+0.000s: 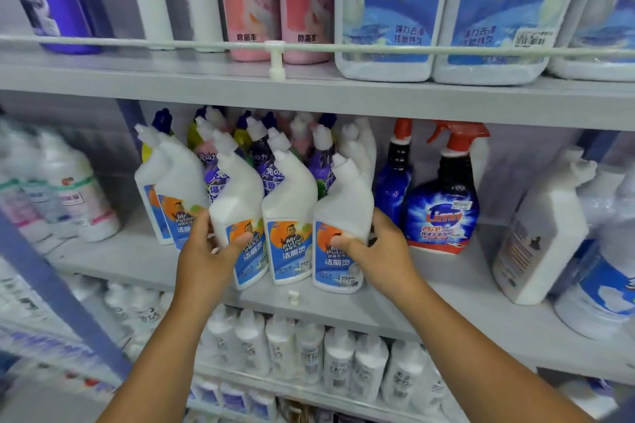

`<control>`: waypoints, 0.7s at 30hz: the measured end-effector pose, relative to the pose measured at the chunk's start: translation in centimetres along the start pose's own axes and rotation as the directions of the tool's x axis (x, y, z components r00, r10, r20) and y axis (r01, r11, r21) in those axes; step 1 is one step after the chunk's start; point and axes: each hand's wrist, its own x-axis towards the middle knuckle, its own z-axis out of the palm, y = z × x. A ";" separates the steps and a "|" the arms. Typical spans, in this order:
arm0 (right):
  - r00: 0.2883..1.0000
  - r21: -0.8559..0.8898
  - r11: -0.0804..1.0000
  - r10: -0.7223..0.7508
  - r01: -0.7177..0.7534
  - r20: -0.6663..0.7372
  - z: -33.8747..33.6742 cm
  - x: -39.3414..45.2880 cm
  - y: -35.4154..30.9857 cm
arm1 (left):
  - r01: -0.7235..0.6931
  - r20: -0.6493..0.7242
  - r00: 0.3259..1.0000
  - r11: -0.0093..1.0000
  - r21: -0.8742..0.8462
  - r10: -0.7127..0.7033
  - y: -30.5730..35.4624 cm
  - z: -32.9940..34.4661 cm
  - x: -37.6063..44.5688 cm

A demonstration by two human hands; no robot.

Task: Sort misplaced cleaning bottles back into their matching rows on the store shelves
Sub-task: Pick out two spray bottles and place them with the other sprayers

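Gripping white "Mr Puton" bottles: left hand (209, 252) one (240, 213), right hand (381, 251) another (340, 227).

Purple bottles (271, 161) half hidden behind white ones, left shelf bottles (51, 189) blurred (labels unreadable)

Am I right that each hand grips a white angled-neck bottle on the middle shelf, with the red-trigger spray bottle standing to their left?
Not quite. The head view shows the left hand and right hand each gripping a white angled-neck bottle on the middle shelf, but the red-trigger spray bottle stands to their right.
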 end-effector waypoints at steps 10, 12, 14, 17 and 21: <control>0.992 -0.027 0.999 0.028 -0.031 -0.120 -3.7 0.0 1.9 | -0.304 -0.269 0.908 0.947 0.107 0.322 3.3 3.3 -6.5; 0.958 0.037 0.998 0.057 -0.048 -0.280 -6.3 0.6 2.0 | -0.333 -0.085 0.941 0.942 -0.047 0.328 5.0 5.4 -8.1; 0.906 0.021 0.999 0.041 -0.036 -0.420 -9.1 1.7 1.6 | -0.308 0.115 0.939 0.943 -0.128 0.323 6.7 8.0 -9.0; 0.858 -0.168 0.984 -0.041 -0.053 -0.512 -12.6 3.8 0.9 | -0.309 0.312 0.888 0.940 -0.141 0.339 8.9 12.3 -8.9; 0.901 -0.211 0.977 -0.055 -0.041 -0.429 -14.1 6.3 0.8 | -0.193 0.376 0.890 0.960 -0.204 0.258 10.5 18.0 -6.4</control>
